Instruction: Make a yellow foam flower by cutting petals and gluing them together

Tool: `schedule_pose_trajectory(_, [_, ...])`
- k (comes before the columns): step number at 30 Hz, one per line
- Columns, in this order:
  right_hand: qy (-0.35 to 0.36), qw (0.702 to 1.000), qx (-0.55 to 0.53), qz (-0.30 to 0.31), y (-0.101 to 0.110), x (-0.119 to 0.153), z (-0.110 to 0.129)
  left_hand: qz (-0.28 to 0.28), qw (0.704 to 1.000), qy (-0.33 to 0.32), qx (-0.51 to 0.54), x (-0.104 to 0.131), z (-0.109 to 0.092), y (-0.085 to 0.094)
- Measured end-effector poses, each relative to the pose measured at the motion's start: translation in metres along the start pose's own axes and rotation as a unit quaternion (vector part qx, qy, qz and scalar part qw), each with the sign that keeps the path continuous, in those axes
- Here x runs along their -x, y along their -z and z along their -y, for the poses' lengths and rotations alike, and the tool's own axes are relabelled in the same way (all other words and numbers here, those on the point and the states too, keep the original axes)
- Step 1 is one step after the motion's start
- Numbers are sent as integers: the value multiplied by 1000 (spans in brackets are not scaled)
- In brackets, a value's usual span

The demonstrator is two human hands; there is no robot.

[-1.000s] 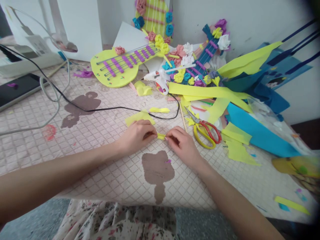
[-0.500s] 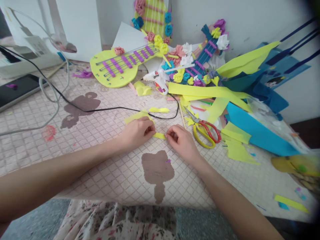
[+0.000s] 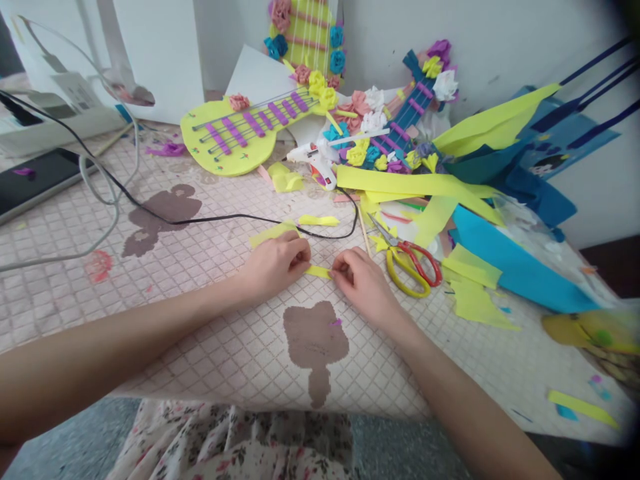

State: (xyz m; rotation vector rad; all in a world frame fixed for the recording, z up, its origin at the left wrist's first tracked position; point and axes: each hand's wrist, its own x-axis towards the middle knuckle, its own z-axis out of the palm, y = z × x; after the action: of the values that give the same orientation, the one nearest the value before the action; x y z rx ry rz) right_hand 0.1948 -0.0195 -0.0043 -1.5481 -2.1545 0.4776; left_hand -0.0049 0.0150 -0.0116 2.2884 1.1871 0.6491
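A narrow yellow paper strip (image 3: 319, 271) is stretched between my two hands, just above or on the tablecloth. My left hand (image 3: 278, 261) pinches its left end, fingers curled. At the other end, the fingertips of my right hand (image 3: 362, 279) are closed on the strip. Behind my left hand lies a flat piece of yellow paper (image 3: 270, 233), partly covered by the hand. A twisted yellow paper piece (image 3: 319, 220) rests a little farther back. Scissors (image 3: 411, 267) with red and yellow handles lie to the right of my right hand.
A white glue gun (image 3: 315, 160) sits behind, its black cord (image 3: 215, 217) crossing the table. A yellow paper guitar (image 3: 235, 137) and a blue one (image 3: 407, 120) with paper flowers stand at the back. Blue paper (image 3: 515, 260) lies right; a phone (image 3: 40, 177) lies left.
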Motion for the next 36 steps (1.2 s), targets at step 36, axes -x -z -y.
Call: schedule_pose_trajectory(36, [-65,945,-321,26,-3,9,15,37,949,116,289,10,-21,11])
